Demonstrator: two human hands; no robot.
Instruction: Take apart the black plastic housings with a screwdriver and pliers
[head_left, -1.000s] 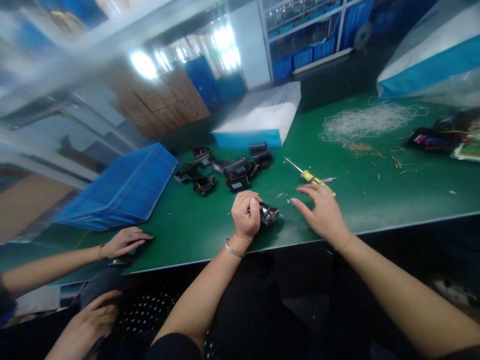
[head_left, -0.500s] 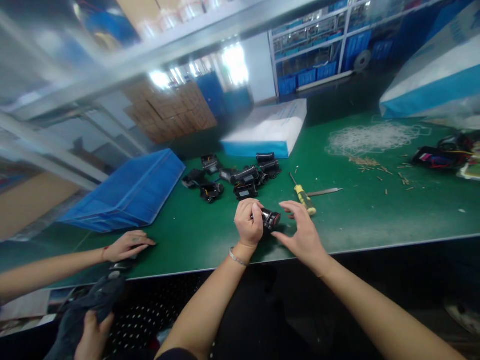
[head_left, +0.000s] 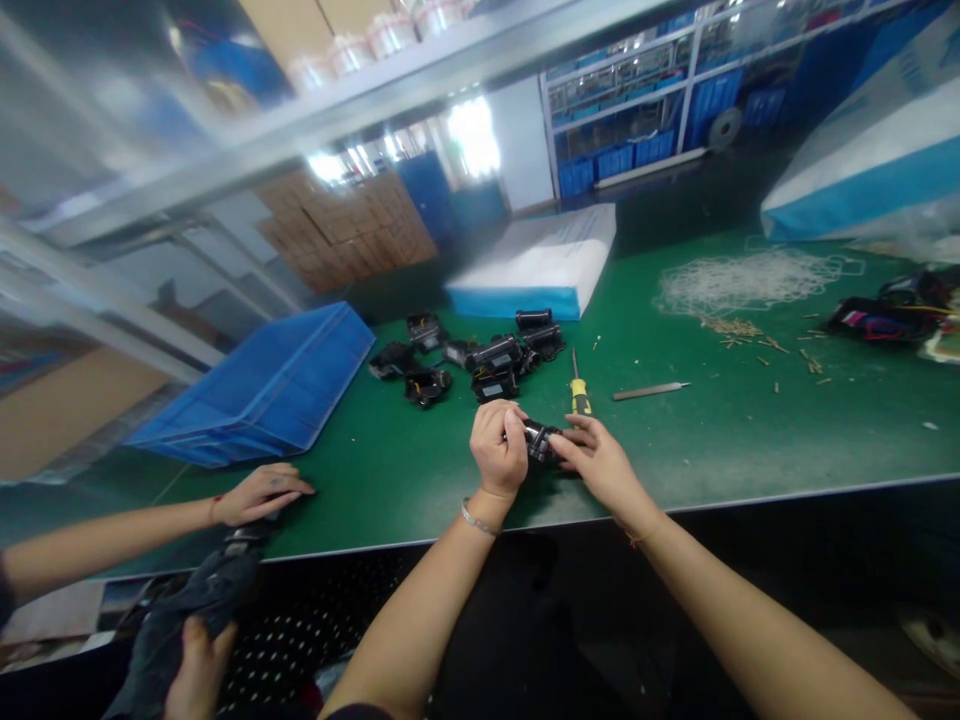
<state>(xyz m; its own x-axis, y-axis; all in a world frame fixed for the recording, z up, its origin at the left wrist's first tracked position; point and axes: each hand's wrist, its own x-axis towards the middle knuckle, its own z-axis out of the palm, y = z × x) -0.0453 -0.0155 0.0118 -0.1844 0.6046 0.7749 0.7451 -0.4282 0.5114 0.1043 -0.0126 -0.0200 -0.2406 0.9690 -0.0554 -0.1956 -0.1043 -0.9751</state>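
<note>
My left hand is wrapped around a black cylindrical part just above the green table. The fingers of my right hand close on the other end of that same part, thumb in front. A screwdriver with a yellow and black handle lies right beyond my right hand, which partly hides the handle's end. To its right is a thin grey metal tool with a pointed tip. Several similar black parts are heaped farther back on the table.
A blue crate stands at the left, near a co-worker's hand. A white and blue package lies behind the black parts. White loops, small brass-coloured pieces and wired black parts occupy the right side.
My right hand has moved left and closed from open onto the end of the black part. The screwdriver has swung away from the metal tool and points more straight back.
</note>
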